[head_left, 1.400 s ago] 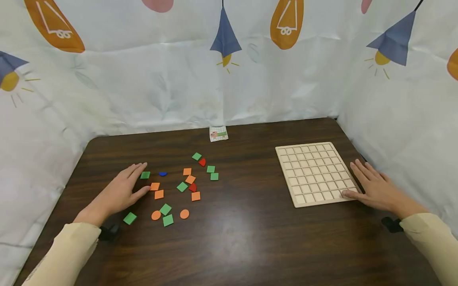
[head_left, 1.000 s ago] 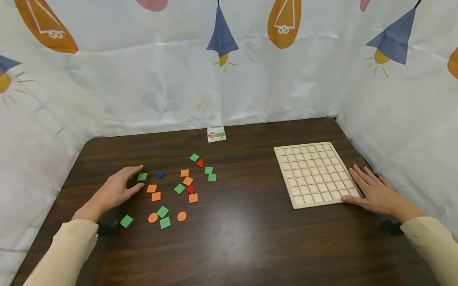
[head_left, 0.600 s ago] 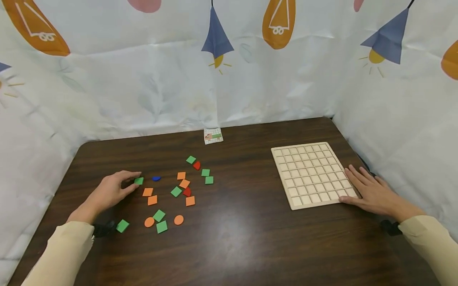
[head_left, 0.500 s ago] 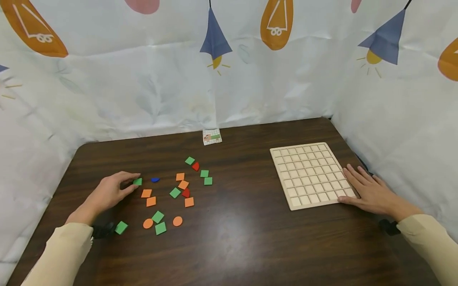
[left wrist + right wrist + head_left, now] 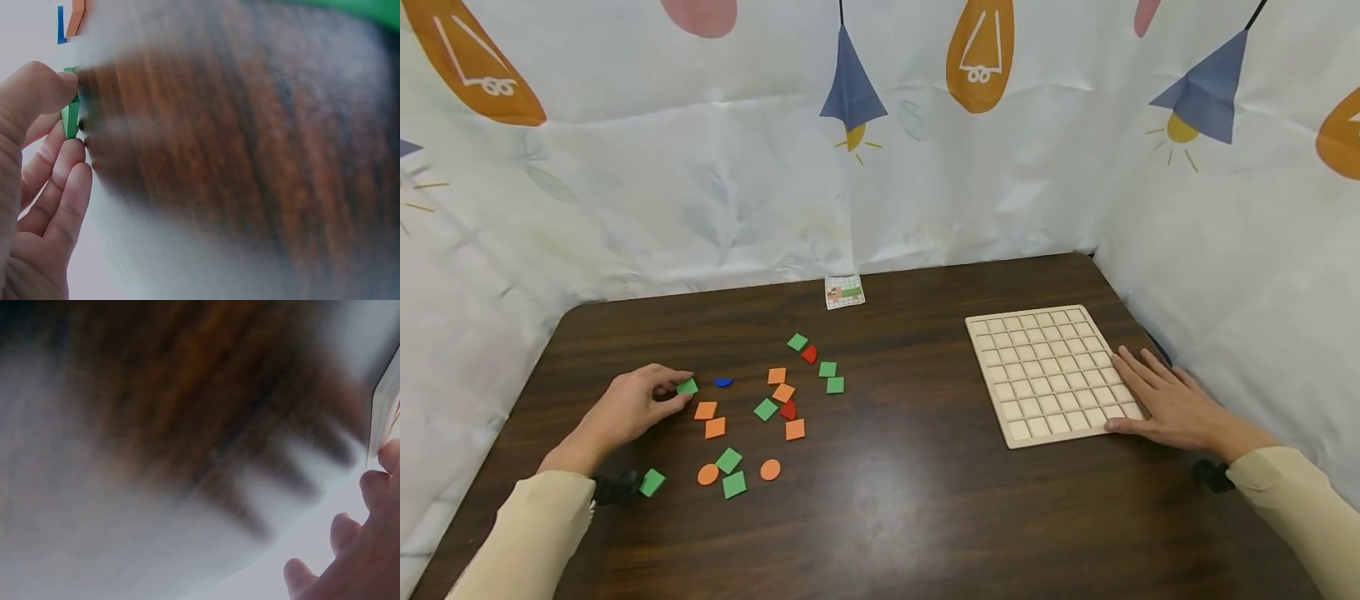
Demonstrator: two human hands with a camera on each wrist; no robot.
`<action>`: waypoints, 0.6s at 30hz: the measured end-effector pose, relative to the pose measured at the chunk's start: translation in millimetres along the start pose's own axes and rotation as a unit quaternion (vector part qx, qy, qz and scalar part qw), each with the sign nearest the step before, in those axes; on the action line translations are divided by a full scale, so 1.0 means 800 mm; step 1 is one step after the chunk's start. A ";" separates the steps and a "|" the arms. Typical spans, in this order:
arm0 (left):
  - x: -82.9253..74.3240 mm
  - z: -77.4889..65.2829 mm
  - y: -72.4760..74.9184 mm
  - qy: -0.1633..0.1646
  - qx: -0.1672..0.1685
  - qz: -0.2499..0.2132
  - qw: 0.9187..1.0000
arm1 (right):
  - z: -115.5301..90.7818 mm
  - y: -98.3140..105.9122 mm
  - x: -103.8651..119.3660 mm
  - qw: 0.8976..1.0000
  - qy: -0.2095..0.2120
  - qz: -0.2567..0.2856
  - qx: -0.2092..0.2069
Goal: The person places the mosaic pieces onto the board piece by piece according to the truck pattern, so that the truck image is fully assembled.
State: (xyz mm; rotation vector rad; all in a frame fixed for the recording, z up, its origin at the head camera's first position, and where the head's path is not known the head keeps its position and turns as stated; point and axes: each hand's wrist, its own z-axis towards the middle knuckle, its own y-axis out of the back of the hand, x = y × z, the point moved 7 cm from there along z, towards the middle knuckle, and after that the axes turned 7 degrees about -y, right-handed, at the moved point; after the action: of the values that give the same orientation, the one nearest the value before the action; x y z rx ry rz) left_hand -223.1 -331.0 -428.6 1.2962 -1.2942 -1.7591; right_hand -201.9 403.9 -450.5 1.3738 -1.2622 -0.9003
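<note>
My left hand (image 5: 630, 406) pinches a green square tile (image 5: 687, 387) at the left of the table. In the left wrist view this green tile (image 5: 70, 112) stands tilted between the thumb and the fingertips. A blue half-round piece (image 5: 723, 382) and an orange square tile (image 5: 705, 410) lie close to these fingers. My right hand (image 5: 1171, 406) lies flat with straight fingers along the right edge of a pale wooden grid board (image 5: 1048, 375), its thumb at the board's near right corner. The board's edge (image 5: 384, 412) shows beside the fingers in the right wrist view.
Several green tiles (image 5: 734, 484), orange squares (image 5: 795, 429), orange discs (image 5: 771, 470) and red wedge pieces (image 5: 808, 355) lie scattered on the dark wooden table (image 5: 910, 500). A small printed card (image 5: 845, 292) sits at the back edge, before a white patterned curtain (image 5: 737, 183).
My left thumb and fingers have closed on the green tile, which has tilted. The right hand stays by the board, and the head view has shifted slightly.
</note>
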 end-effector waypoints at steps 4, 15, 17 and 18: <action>-0.001 -0.001 0.002 0.000 -0.008 0.000 1.000 | 0.002 -0.003 0.000 1.000 0.000 -0.004 0.008; -0.004 -0.006 0.012 -0.004 -0.052 -0.004 0.999 | 0.003 -0.006 0.012 1.000 -0.005 0.008 0.024; -0.007 -0.005 0.013 -0.010 -0.062 -0.004 0.998 | 0.003 -0.007 0.015 0.999 -0.010 0.013 0.028; -0.010 -0.004 0.014 -0.014 -0.067 -0.004 0.998 | 0.003 -0.008 0.016 0.999 -0.013 0.017 0.029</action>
State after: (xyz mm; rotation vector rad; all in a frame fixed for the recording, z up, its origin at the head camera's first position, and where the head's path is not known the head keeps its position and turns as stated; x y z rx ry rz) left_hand -218.5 -329.0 -415.6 1.2079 -1.1654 -1.8426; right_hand -200.5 390.7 -455.7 1.3849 -1.3373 -0.8662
